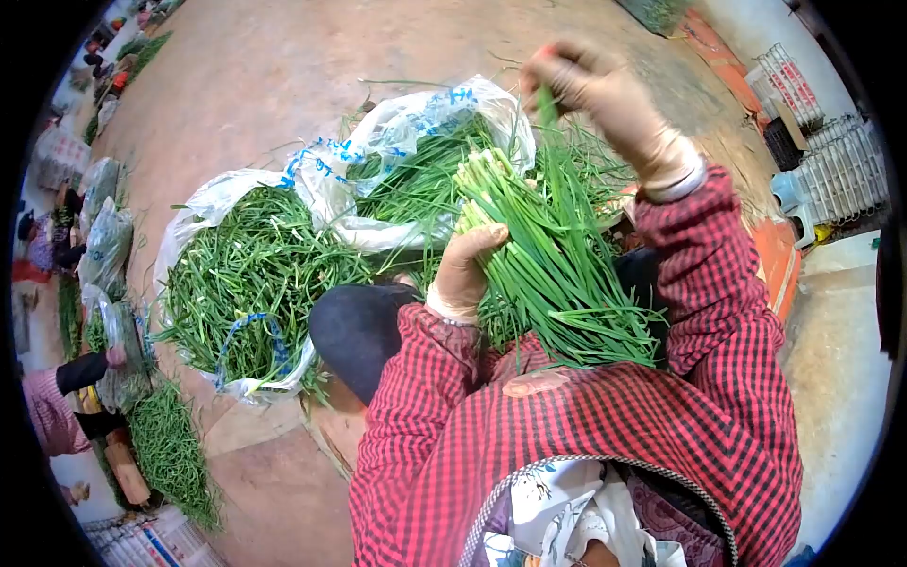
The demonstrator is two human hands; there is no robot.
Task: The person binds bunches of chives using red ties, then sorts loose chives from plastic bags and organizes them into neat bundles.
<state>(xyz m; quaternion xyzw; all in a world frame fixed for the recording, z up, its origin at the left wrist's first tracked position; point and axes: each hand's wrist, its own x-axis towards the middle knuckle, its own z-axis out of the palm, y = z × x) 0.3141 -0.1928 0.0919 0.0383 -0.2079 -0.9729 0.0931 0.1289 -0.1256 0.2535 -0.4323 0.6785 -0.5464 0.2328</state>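
A thick bunch of garlic chives (567, 274) lies slanted across my lap, its pale cut ends up and to the left, its green leaf tips toward my body. My left hand (468, 269), in a light glove, is closed around the bunch's left side with the thumb on top. Raised above the bunch, my gloved right hand (605, 104) is smeared a little by motion. Its fingers are closed on some green chive leaves, which hang down toward the bunch. A spot of orange-red shows at its fingertips.
Ahead stand two open plastic bags, one (194, 217) full of loose greens at the left, another (515, 99) behind the bunch. Loose leaves (170, 454) lie on the floor at the left, near other people. Crates (841, 170) stand along the right wall.
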